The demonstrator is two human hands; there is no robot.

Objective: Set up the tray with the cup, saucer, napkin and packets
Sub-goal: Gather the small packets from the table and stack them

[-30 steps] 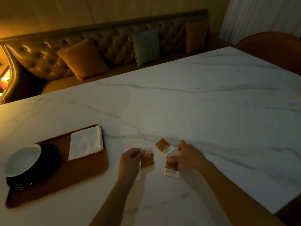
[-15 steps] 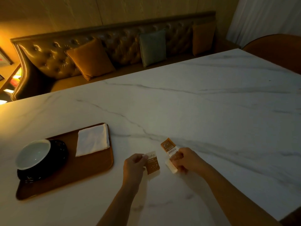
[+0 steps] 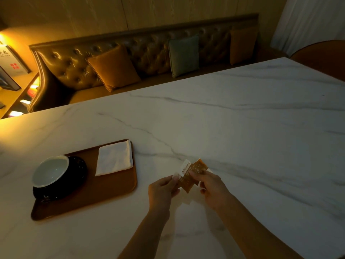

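A brown tray lies at the left on the marble table. On it a white cup sits on a black saucer, and a folded white napkin lies at the tray's far right corner. Right of the tray, my left hand and my right hand meet just above the table. Between their fingertips they pinch the orange and white packets, bunched together and overlapping. How many packets are in the bunch is hard to tell.
The white marble table stretches far and right of my hands. A tufted leather bench with orange and green cushions runs along the table's far side. A rounded chair back stands at the far right corner.
The packets lay apart on the table a second ago, one under each hand and one loose. Both hands have gathered them into one bunch and lifted it slightly.
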